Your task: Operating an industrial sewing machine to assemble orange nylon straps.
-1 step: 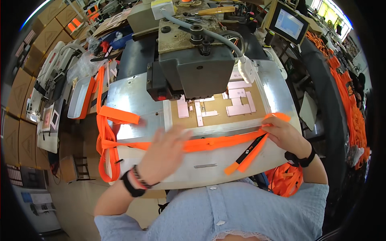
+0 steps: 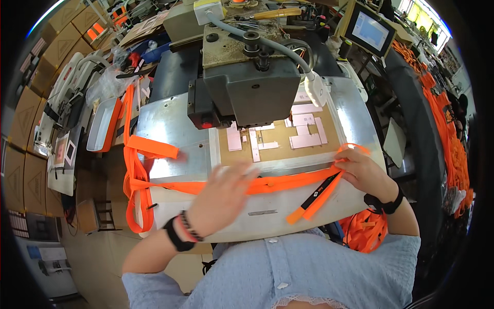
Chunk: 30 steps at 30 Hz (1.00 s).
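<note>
A long orange webbing strap point(image 2: 293, 179) runs across the front of the work table, twisted in places. My right hand point(image 2: 363, 170) pinches it near its right end. From that hand a loose tail with a black label point(image 2: 320, 190) hangs toward me. Over the strap's middle is my left hand point(image 2: 218, 198), its fingers stretched out and smeared by motion; whether it touches the strap I cannot tell. At the left, more of the strap hangs in loops point(image 2: 136, 193) over the table's edge. Behind it lies a brown template board point(image 2: 236, 157) with pink-white pieces, under a grey machine head point(image 2: 252, 98).
The machine head overhangs the metal table plate point(image 2: 164, 118). An orange-and-white bin point(image 2: 104, 125) stands at the left. A screen point(image 2: 368, 28) is at the back right. Orange straps point(image 2: 365, 232) are heaped below the table by my right arm, and more point(image 2: 442, 123) hang along the far right.
My left hand has slid a little to the right along the strap. My right hand keeps its place and its pinch.
</note>
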### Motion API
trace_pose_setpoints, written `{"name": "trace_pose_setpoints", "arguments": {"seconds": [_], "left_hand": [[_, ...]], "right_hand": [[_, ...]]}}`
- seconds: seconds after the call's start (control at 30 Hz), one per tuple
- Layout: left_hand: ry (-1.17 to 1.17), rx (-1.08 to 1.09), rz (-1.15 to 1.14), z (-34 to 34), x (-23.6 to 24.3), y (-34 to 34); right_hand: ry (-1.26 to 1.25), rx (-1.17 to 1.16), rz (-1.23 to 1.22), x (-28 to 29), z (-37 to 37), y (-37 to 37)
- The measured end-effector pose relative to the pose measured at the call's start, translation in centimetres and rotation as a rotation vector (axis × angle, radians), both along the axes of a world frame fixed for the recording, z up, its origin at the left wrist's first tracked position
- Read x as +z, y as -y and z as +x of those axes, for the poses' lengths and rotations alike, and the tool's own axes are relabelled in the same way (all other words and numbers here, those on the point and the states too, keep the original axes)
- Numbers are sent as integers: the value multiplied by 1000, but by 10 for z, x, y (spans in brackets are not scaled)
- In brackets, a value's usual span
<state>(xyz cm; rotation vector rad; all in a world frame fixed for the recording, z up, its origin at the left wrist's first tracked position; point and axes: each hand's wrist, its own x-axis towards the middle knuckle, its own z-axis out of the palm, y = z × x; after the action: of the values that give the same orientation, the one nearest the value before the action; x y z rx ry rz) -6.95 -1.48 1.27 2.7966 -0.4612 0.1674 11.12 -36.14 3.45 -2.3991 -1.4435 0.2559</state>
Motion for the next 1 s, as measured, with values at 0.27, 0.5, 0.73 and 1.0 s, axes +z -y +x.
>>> {"name": "trace_pose_setpoints", "arguments": {"seconds": [0.27,0.5,0.73,1.0], "left_hand": [[-148,-283,-186,33,-48,74],[-293,-423,-436,39,-40,81],[-511,213,-1156,78,-9,52],[-783,116,-1275,97,-6,41]], "right_hand": [[-286,-298,251,15,11,-16],[-372,-263,434,11,12,-69],[-759,-138,53,33,20,-93],[-873,76,75,25,21,-98]]}}
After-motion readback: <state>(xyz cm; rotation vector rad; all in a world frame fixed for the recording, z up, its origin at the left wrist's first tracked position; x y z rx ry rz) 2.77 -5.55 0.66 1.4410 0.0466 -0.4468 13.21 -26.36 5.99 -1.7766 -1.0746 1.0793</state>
